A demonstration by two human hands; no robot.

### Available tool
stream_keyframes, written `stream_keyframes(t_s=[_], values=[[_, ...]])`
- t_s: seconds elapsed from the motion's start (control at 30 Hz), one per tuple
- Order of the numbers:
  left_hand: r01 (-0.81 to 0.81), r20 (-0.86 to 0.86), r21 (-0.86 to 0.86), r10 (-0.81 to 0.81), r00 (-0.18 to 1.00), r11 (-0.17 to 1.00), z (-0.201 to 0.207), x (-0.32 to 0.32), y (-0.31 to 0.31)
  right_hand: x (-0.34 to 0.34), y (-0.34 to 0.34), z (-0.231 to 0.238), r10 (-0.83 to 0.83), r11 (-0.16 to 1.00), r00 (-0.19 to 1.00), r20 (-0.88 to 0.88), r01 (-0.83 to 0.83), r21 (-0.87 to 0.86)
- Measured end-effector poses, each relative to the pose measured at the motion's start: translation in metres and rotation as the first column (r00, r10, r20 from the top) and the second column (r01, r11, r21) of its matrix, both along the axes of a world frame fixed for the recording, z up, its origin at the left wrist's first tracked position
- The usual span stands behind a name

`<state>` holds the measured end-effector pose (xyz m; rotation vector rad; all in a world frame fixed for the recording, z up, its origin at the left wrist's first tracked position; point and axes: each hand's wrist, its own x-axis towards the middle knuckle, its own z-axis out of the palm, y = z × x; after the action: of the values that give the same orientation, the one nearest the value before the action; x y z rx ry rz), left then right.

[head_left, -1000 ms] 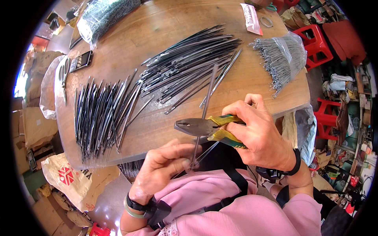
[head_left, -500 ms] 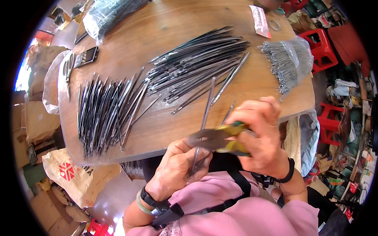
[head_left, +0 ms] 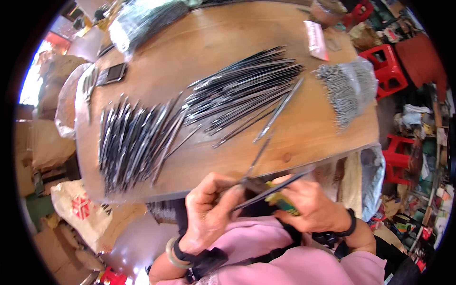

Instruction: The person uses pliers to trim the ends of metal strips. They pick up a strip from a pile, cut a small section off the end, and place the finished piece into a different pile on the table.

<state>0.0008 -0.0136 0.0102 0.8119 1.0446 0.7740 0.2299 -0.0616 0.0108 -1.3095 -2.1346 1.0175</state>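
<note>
Pinched in my left hand (head_left: 209,204) is a thin dark strip (head_left: 259,156), its free end pointing away over the table edge. My right hand (head_left: 311,202) grips pliers with yellow-green handles (head_left: 285,203), their dark jaws close to my left fingertips. Another dark length (head_left: 280,187) slants across the pliers from my left fingers toward my right hand; whether it is a second strip or part of the first I cannot tell. Beyond my hands lie one pile of dark strips (head_left: 135,145) at left and another pile (head_left: 244,92) at centre, with a lone strip (head_left: 280,111) beside it.
Scissors (head_left: 89,85) and a phone (head_left: 113,74) lie at the table's left. A plastic-wrapped dark bundle (head_left: 149,23) is at the far left. Thin grey wires (head_left: 342,95) in clear plastic and a pinkish packet (head_left: 315,40) lie right, near a red stool (head_left: 387,73).
The pliers and my right hand have dropped a little toward me. The strip in my left hand now leans further right, and a dark length now crosses the pliers. My view has shifted slightly.
</note>
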Motion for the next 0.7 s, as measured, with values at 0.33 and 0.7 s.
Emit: stream_keyframes(t_s=[0.33,0.7], values=[[-0.135,0.056,0.017,0.133,0.989,0.991,-0.003,-0.007,-0.003,-0.010,0.013,0.000,0.024,0.997,0.999,-0.030,-0.021,0.073],[-0.164,0.074,-0.055,0.167,0.983,0.985,-0.011,-0.001,0.002,-0.009,0.016,0.002,-0.015,1.000,1.000,-0.016,0.015,0.001]])
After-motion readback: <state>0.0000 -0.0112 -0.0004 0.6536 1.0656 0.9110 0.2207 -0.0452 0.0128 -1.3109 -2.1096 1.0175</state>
